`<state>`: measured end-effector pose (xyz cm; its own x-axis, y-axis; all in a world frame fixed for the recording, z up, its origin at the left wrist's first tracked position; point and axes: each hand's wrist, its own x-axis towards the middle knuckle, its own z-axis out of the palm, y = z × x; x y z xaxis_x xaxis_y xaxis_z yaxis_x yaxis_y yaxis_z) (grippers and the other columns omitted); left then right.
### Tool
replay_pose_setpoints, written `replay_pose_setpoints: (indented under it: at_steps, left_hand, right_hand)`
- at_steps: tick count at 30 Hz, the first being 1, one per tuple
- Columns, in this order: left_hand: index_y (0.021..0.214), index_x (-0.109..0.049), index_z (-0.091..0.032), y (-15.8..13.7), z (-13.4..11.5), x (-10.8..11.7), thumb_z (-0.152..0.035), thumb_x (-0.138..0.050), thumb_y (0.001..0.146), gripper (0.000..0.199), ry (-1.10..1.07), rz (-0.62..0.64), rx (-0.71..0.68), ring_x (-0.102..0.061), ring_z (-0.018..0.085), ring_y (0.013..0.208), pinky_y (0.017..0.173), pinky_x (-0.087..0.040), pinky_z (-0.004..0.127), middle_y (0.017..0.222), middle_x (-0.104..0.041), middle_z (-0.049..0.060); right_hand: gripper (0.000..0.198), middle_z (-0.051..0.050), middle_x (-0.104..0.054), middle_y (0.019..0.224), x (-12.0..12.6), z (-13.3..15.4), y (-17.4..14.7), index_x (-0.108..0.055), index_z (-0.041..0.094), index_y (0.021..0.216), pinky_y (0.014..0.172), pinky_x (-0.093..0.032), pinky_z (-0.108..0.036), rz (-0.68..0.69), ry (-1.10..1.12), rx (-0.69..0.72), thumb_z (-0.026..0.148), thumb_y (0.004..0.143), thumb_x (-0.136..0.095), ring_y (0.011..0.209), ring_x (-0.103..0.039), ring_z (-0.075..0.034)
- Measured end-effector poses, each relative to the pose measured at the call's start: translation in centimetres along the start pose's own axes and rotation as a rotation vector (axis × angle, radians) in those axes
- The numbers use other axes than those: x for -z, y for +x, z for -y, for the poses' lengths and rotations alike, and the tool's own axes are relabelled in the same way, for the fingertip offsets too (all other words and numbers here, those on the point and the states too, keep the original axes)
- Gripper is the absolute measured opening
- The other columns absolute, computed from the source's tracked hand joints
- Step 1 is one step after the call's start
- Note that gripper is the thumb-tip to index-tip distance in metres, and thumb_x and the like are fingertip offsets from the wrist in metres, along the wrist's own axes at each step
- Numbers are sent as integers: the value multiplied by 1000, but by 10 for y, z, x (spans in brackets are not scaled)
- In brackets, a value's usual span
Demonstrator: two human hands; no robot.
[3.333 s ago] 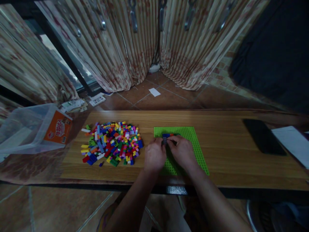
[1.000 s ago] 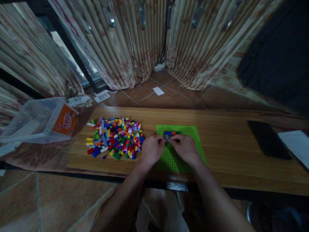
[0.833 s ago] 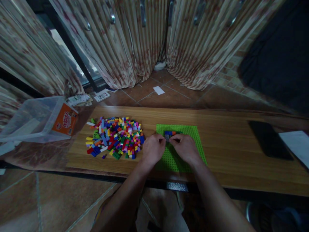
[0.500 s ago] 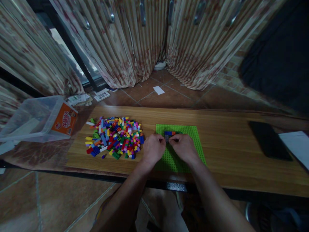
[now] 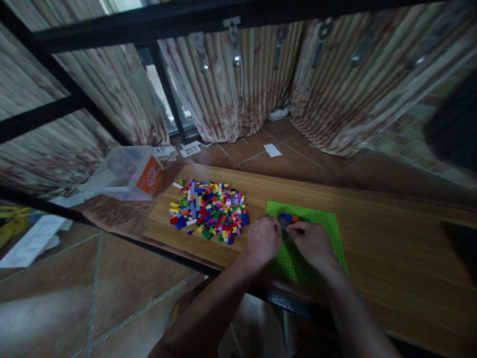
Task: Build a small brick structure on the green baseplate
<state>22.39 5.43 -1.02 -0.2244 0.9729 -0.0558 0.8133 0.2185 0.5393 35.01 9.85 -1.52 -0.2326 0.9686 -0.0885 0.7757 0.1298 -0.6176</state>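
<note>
The green studded baseplate lies on the wooden board, under both hands. Near its far edge is a short row of toy bricks, blue, orange and dark green. A small grey brick sits against the near side of this row. My left hand is closed, thumb and fingertips pinched at the grey brick's left side. From the right, my right hand pinches at the same brick with its fingertips. The fingers partly cover the brick, so whether it is pressed onto the studs is hidden.
A loose pile of coloured bricks spreads left of the baseplate. Beyond it stands a clear plastic box with an orange label. A dark flat object lies at the board's right. Curtains hang behind.
The view has swung left and up, so everything appears further right. Both hands stay at the grey brick with almost the same pinch.
</note>
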Motion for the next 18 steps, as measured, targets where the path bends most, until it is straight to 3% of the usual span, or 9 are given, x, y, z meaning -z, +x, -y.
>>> replay_pose_setpoints:
  at_steps: [7,11,15,18]
  left_hand:
    - [84,-73,-20,0,7,11,-23,-47,86,26,-158,-31,-23,-68,21,82,73,-51,29,87,-74,6]
    - [81,-72,-20,2,21,31,-21,-49,86,24,-341,-122,-34,-66,16,74,70,-48,25,79,-73,3]
    - [84,-71,-17,-2,30,51,-26,-50,89,23,-639,-302,-61,-60,12,67,64,-46,22,76,-70,2]
    - [88,-70,-16,-9,24,64,-32,-52,90,24,-864,-447,-89,-59,12,69,65,-46,22,79,-69,3]
  right_hand:
    - [32,-5,-70,60,1,-15,5,-77,21,80,58,-45,-35,7,-7,-58,46,74,-58,56,-64,-24]
    - [35,-8,-75,76,0,-11,2,-75,20,82,64,-47,-37,-101,81,-67,50,74,-59,70,-68,-27]
    - [35,-9,-75,93,-19,13,-11,-73,20,88,79,-50,-37,-177,248,100,50,79,-57,85,-69,-26]
    - [30,-10,-72,91,-44,39,-27,-71,20,86,76,-51,-36,-97,281,305,43,83,-54,83,-66,-24]
